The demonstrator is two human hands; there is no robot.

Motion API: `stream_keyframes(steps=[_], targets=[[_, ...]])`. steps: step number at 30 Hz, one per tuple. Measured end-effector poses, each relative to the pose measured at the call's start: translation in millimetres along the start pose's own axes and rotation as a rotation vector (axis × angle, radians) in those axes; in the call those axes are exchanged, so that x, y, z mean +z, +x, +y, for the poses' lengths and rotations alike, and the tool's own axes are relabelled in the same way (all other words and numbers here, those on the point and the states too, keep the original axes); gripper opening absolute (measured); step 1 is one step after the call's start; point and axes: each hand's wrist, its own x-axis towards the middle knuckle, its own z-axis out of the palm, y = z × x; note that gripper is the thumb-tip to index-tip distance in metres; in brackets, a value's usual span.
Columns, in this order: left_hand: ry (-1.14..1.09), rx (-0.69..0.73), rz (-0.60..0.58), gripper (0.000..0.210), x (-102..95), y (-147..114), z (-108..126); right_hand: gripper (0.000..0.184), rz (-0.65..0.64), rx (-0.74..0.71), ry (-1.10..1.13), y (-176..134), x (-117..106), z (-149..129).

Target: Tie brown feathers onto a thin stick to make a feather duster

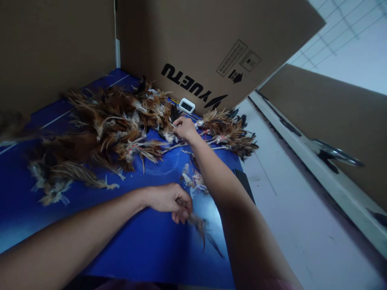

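Observation:
My left hand point(171, 201) is closed round the base of a small bunch of feathers point(199, 225), low over the blue tabletop point(145, 241). The dark tips of the bunch point down and to the right. Farther back, my right hand point(185, 129) has its fingers pinched together at the right edge of a large heap of brown feathers point(117, 117). What lies between those fingertips is too small to make out. Just behind this hand stands a small white device with a dark display point(186, 105).
Feather bundles with pale stems point(229, 133) lie at the right edge of the table. Nearer are white and reddish scraps point(195, 179). A printed cardboard panel point(193, 44) rises behind, and another panel point(54, 48) at left. Pale floor point(302, 213) shows at right.

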Motion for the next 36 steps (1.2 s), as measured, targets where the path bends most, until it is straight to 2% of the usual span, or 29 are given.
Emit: stream_keyframes(steps=[4, 6, 8, 11, 12, 15, 17, 21, 25, 27, 29, 33, 36], targets=[[-0.02, -0.003, -0.014, 0.017, -0.9, 0.1, -1.5, 0.028, 0.041, -0.131, 0.301, -5.2, -13.5, -13.7], [-0.025, -0.005, -0.013, 0.026, -1.2, -0.2, -2.1, 0.027, 0.041, -0.219, 0.365, -12.9, -16.2, -26.5], [-0.013, -0.002, -0.008, 0.034, -1.5, -0.7, -2.8, 0.033, 0.0, -0.22, 0.273, -22.5, -12.7, -38.3], [0.014, 0.009, -0.003, 0.039, -2.7, -1.4, -4.0, 0.061, -0.149, -0.159, 0.032, -35.2, 4.0, -49.0], [0.019, 0.014, -0.003, 0.04, -3.1, -1.5, -4.2, 0.059, -0.183, -0.184, -0.035, -38.0, 10.9, -50.6], [0.03, 0.02, -0.005, 0.041, -3.5, -2.1, -3.7, 0.034, -0.162, -0.261, -0.125, -42.3, 26.0, -53.0], [0.043, 0.011, -0.001, 0.042, -3.0, -2.6, -2.3, 0.033, -0.128, -0.291, -0.096, -44.1, 27.2, -55.9], [0.063, 0.011, 0.007, 0.04, -2.3, -3.4, -0.8, 0.028, -0.064, -0.378, 0.109, -54.2, 13.5, -70.5], [0.071, 0.038, 0.0, 0.036, -3.3, -3.7, -2.3, 0.028, -0.131, -0.546, 0.358, -70.4, 4.8, -83.4], [0.07, 0.045, -0.002, 0.035, -3.7, -3.8, -2.5, 0.033, -0.143, -0.58, 0.376, -75.6, 6.8, -81.3], [0.058, 0.04, -0.007, 0.034, -3.8, -3.7, -1.7, 0.03, -0.125, -0.552, 0.33, -77.5, 10.9, -72.1], [0.021, 0.02, 0.0, 0.034, -3.1, -3.7, 0.4, 0.024, -0.038, -0.431, 0.145, -70.8, 16.0, -40.3], [0.001, 0.012, 0.004, 0.033, -2.7, -3.8, 0.5, 0.032, 0.081, -0.283, -0.02, -54.9, 14.0, -14.4]])
